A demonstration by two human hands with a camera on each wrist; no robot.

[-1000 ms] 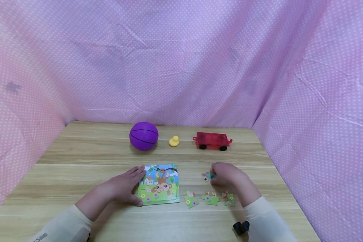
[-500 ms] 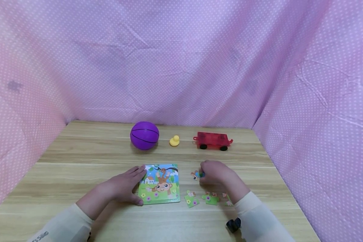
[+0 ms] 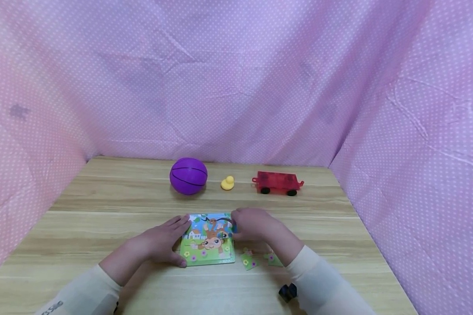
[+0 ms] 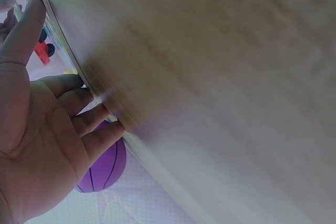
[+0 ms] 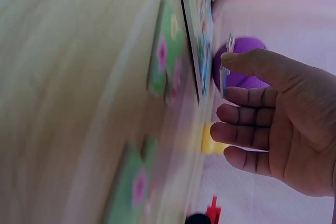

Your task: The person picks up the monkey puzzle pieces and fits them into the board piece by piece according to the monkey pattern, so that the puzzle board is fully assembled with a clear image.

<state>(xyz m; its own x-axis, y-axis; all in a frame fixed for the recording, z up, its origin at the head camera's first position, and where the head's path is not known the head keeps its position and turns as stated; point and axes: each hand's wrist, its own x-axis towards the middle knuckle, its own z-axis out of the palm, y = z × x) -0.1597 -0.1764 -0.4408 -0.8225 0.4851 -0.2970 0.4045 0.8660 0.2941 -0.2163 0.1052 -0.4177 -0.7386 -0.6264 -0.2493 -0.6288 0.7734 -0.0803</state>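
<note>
A puzzle board [image 3: 206, 259] with a monkey picture lies on the table. My left hand [image 3: 161, 240] rests along its left edge, fingers extended; in the left wrist view the fingertips [image 4: 116, 129] touch the edge. My right hand [image 3: 254, 224] pinches a puzzle piece [image 3: 223, 235] between thumb and index finger over the board's right side. The right wrist view has this piece [image 5: 224, 81] nearly edge-on, raised above the board, the other fingers slightly bent. Two green loose pieces show below the right hand: one [image 3: 249, 261] beside the board, another [image 3: 274, 260] partly behind the forearm.
Along the back of the wooden table [image 3: 114, 192] stand a purple ball [image 3: 188, 176], a yellow toy duck [image 3: 227, 183] and a red toy wagon [image 3: 277, 182]. Pink dotted cloth [image 3: 220, 87] hangs behind and at both sides.
My right hand has moved left with the puzzle piece, from right of the board to over it. Its forearm now hides the rightmost loose piece. My left hand stays at the board's edge.
</note>
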